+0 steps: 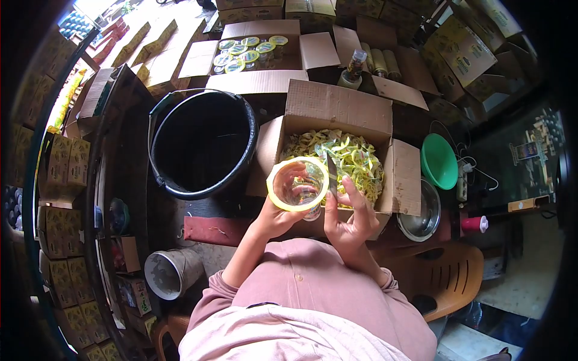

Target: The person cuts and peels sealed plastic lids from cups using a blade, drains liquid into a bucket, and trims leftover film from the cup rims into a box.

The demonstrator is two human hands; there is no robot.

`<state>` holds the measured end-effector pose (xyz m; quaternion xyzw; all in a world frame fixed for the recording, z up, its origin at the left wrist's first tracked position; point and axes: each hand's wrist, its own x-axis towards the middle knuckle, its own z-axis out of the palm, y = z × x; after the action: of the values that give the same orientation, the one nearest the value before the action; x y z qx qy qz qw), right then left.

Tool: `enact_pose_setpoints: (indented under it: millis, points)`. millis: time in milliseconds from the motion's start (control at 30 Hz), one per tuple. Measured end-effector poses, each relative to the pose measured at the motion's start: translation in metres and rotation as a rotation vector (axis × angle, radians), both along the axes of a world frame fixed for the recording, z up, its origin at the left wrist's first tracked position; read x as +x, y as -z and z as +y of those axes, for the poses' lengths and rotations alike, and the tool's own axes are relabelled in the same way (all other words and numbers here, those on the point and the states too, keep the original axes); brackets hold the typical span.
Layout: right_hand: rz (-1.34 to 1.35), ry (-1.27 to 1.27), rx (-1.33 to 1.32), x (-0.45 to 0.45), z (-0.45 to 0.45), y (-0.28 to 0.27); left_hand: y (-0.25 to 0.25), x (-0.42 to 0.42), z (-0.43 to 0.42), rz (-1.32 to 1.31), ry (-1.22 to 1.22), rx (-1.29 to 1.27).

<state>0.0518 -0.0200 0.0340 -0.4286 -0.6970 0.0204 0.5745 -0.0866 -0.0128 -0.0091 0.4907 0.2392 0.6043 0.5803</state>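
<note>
My left hand (278, 218) is wrapped round a clear plastic cup (296, 182) with a yellow rim. The cup's mouth tilts up toward me, and print shows through its wall. Close by on the right, my right hand (349, 224) pinches a narrow dark blade that looks like a knife (332, 170), pointing away from me beside the rim. Its other fingers are raised and apart; the handle is hidden. Just beyond both hands stands an open cardboard box (337, 103), filled with yellow and clear plastic scraps (361, 157).
A large black bucket (158, 153) stands left of the scrap box. Behind is a carton (259, 81) of yellow-lidded cups (250, 56). On the right are a green bowl (439, 161) and a metal bowl (428, 224). A grey bucket (189, 268) sits lower left, near stacked cartons (63, 231).
</note>
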Motion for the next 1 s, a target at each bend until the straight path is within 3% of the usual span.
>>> enact_pose_setpoints:
  millis: [300,533,800,1000]
  points:
    - [-0.105,0.044,-0.03,0.004,0.004,-0.003,-0.004,0.0,-0.001,0.262,-0.025,0.138]
    - [0.039,0.033,-0.063,0.005,0.007,0.001,-0.005,0.002,0.001,0.065,0.011,0.038]
    - [-0.009,0.055,-0.019,0.005,0.002,0.007,-0.002,0.009,0.002,0.069,-0.108,0.103]
    - [-0.025,0.064,0.058,0.002,0.005,0.009,-0.004,0.012,0.001,0.302,-0.226,0.202]
